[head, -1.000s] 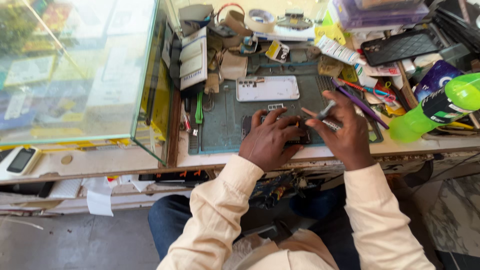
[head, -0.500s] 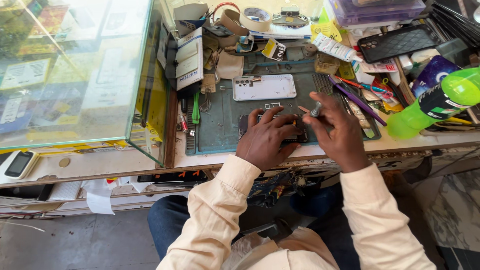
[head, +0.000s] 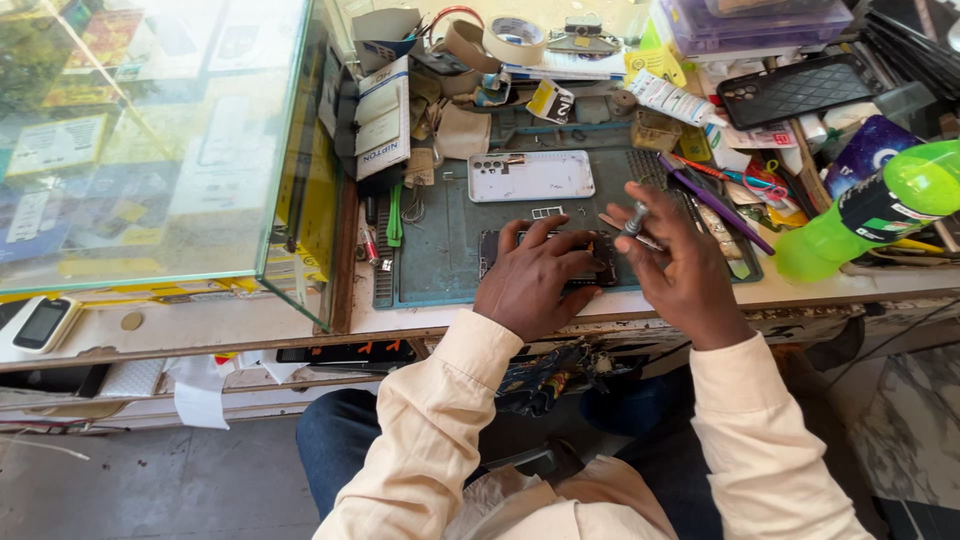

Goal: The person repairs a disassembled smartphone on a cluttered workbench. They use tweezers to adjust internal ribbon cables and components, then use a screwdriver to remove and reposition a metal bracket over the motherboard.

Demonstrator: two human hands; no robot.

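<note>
Left hand (head: 530,285) flat, fingers spread, pinning phone (head: 545,255) on mat (head: 440,240). Right hand (head: 680,270) closed around screwdriver (head: 634,218), tip at phone's right end. Back cover (head: 531,176) just beyond.

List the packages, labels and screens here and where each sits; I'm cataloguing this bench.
White box: upright by the glass case, dark lettering.
Handset: far left shelf, white, grey screen.
Green bottle: lying right, dark label.
White tube: top centre, printed.
Opened phone: on the mat, under the left hand.
</note>
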